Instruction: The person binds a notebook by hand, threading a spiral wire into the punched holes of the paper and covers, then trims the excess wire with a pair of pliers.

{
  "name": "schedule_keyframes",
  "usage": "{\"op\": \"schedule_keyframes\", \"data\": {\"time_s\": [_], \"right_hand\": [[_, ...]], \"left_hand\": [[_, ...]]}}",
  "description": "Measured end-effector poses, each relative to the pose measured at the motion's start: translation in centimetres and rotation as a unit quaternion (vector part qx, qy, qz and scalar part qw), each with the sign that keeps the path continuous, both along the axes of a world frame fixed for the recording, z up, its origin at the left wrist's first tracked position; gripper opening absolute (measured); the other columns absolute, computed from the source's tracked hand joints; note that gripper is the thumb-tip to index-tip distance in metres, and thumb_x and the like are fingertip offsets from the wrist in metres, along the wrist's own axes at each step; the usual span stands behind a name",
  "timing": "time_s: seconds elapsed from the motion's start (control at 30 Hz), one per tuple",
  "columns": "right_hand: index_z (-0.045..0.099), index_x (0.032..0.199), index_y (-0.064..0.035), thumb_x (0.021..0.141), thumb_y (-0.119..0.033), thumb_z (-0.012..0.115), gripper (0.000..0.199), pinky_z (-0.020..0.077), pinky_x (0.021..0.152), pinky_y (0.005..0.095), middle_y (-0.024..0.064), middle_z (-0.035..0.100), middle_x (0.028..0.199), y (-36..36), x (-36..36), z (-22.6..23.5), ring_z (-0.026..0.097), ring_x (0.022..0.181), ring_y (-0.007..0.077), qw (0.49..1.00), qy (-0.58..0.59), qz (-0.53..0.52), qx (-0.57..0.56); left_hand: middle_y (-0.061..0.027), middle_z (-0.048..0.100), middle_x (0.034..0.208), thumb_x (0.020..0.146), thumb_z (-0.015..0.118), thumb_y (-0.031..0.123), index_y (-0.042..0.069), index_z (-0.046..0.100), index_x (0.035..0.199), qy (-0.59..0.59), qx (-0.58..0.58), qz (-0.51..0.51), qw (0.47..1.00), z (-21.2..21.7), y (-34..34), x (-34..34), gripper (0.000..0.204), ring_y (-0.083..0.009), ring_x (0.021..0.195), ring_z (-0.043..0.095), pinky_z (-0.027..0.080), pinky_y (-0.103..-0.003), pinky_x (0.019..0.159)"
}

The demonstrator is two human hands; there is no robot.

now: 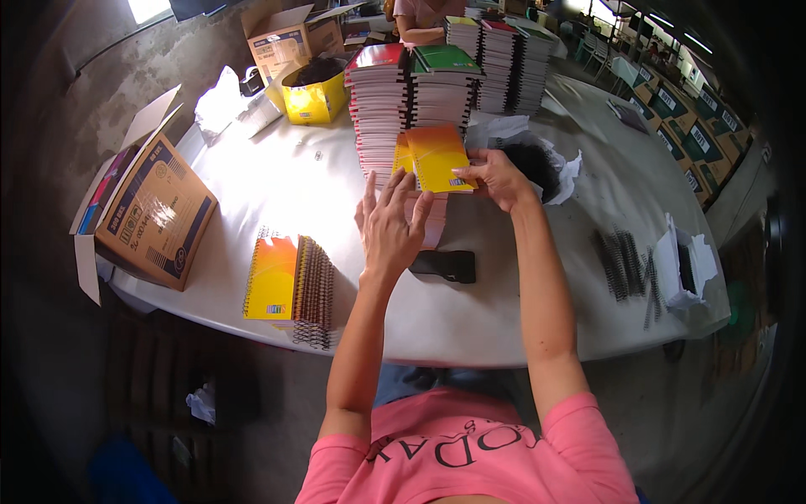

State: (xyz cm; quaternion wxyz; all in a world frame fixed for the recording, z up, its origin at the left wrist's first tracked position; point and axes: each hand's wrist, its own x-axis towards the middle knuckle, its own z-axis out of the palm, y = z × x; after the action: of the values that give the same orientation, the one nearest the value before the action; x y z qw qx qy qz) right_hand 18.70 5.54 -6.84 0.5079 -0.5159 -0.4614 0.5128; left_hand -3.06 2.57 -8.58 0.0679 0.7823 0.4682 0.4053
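Observation:
In front of me is a notebook with a yellow and orange cover (442, 160), on top of a pale paper stack (435, 225). My right hand (501, 178) pinches its right edge between thumb and fingers. Another yellow cover (403, 158) shows partly behind it on the left. My left hand (393, 228) is raised at the left side, fingers spread, its fingertips close to the notebook's lower left. Whether they touch it I cannot tell. Below the paper lies a dark flat object (447, 266). To my left stands a stack of spiral-bound yellow notebooks (273, 277).
Tall notebook stacks with red (378, 57) and green (445, 59) covers rise ahead. Black binding coils (621, 265) lie at the right, beside a white wrapper (678, 265). More dark coils (533, 168) sit in torn paper. An open carton (159, 214) stands left; another person (417, 21) is beyond.

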Motion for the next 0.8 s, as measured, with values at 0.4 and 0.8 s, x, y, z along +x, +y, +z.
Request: {"op": "schedule_keyframes", "data": {"time_s": [0.4,0.8], "right_hand": [[0.044,0.13,-0.0095,0.07,-0.028,0.082,0.073,0.0467,0.089,0.0417,0.0126,0.056,0.122,-14.3,-0.8,0.5,0.057,0.11,0.0259,0.939,-0.285,-0.007,0.191],[0.063,0.112,-0.0089,0.081,-0.001,0.058,0.032,0.0469,0.086,0.0425,0.0137,0.065,0.101,-18.3,20.4,-8.0,0.061,0.094,0.0311,0.613,-0.714,-0.305,-0.151]], "left_hand": [[-0.0067,0.066,0.085,0.086,0.064,0.009,0.005,0.064,0.096,-0.097,-0.156,-0.105,0.977,3.7,-7.1,-4.7,0.011,-0.0223,0.078,0.065,0.046,-0.032,0.082],[-0.0064,0.048,0.12,0.063,0.076,0.058,0.014,0.056,0.096,0.151,0.018,0.01,0.988,-6.7,-12.2,-4.0,0.058,-0.0371,0.132,0.026,0.002,-0.067,0.101]]}}
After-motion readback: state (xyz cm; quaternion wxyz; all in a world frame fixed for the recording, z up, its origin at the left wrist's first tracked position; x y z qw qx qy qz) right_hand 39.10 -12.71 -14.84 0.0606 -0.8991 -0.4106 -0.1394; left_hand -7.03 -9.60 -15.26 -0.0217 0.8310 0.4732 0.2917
